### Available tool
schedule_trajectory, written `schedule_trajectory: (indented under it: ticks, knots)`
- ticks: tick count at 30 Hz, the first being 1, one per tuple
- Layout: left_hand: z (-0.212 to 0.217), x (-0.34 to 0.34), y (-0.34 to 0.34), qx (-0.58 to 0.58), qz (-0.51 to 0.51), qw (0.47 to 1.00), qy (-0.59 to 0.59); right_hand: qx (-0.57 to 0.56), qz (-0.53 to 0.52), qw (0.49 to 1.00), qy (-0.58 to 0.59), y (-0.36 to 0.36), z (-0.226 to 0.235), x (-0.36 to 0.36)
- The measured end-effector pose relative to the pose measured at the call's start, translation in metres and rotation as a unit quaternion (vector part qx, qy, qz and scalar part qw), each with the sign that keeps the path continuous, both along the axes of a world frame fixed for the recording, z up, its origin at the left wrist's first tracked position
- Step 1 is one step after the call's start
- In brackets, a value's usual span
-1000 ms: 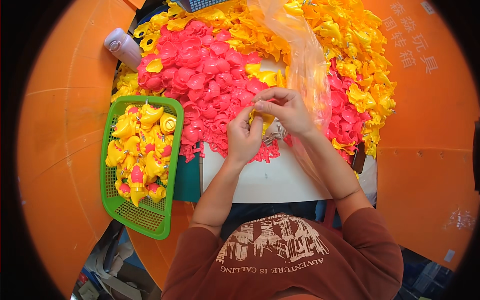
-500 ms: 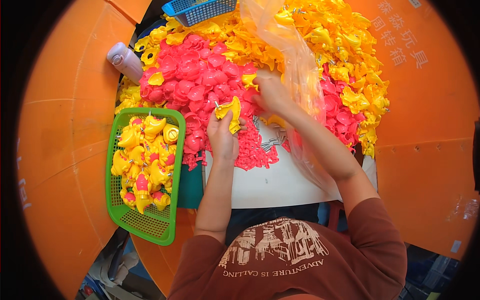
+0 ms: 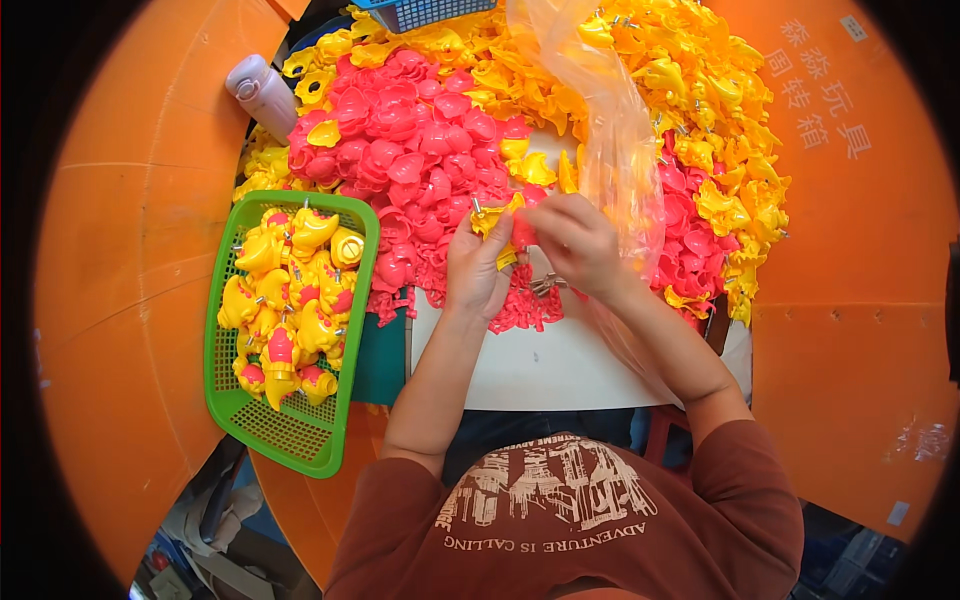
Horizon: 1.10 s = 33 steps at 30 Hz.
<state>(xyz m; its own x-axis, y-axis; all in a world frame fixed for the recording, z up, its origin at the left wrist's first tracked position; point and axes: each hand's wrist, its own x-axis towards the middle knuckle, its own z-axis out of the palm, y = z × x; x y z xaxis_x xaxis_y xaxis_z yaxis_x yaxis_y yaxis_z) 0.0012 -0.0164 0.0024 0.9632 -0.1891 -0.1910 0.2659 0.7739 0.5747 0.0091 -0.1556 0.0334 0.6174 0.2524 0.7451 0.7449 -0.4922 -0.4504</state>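
So the tricky bit here is lining up two slippery little bits of plastic. The left hand (image 3: 475, 272) has its fingers wrapped around a yellow shell (image 3: 493, 221) in the middle of the scene, just above the near edge of the parts heaps, with a metal pin (image 3: 477, 205) poking out at its far left end. The right hand (image 3: 580, 248) has its fingers pinched narrow, looks like on a red piece (image 3: 524, 230), right beside the shell; can't tell if the two parts actually touch. If that pinch slips, I reckon the red bit drops into the small red parts (image 3: 528, 312) right below and good luck finding it. Squeeze or tilt the shell too hard and the pin might work loose, since I can't see how firmly it sits, and it'd get mixed in with the loose pins (image 3: 546, 285) on the desk (image 3: 530, 375). Also, the clear plastic bag (image 3: 620, 165) hangs close to the right forearm, so a careless swing could snag it and drag parts along. The green basket (image 3: 285, 432) on the left seems safely away from all that.
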Motion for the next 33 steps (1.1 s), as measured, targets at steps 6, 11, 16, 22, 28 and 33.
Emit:
schedule_trajectory:
  ticks: [6, 11, 16, 22, 28, 33]
  knots:
    - [-0.009, -0.001, -0.008, 0.032, 0.058, 0.997, -0.035, 0.305, 0.057, 0.793, 0.525, -0.009, -0.006, -0.016]
    - [-0.001, 0.000, -0.005, -0.018, -0.005, 1.000, -0.020, 0.354, 0.112, 0.802, 0.468, -0.005, -0.005, -0.019]
    - [0.002, -0.001, -0.002, -0.091, -0.039, 0.995, 0.017, 0.110, -0.009, 0.961, 0.254, 0.009, -0.003, -0.022]
    - [0.006, -0.001, -0.002, -0.104, -0.045, 0.994, 0.004, 0.123, 0.002, 0.950, 0.286, 0.007, -0.012, -0.021]
    - [0.007, -0.002, -0.002, -0.106, -0.036, 0.994, 0.012, 0.090, 0.008, 0.960, 0.266, 0.009, -0.005, -0.022]
    - [0.010, -0.003, -0.002, -0.122, -0.047, 0.991, 0.023, 0.092, 0.016, 0.962, 0.258, 0.008, -0.009, -0.021]
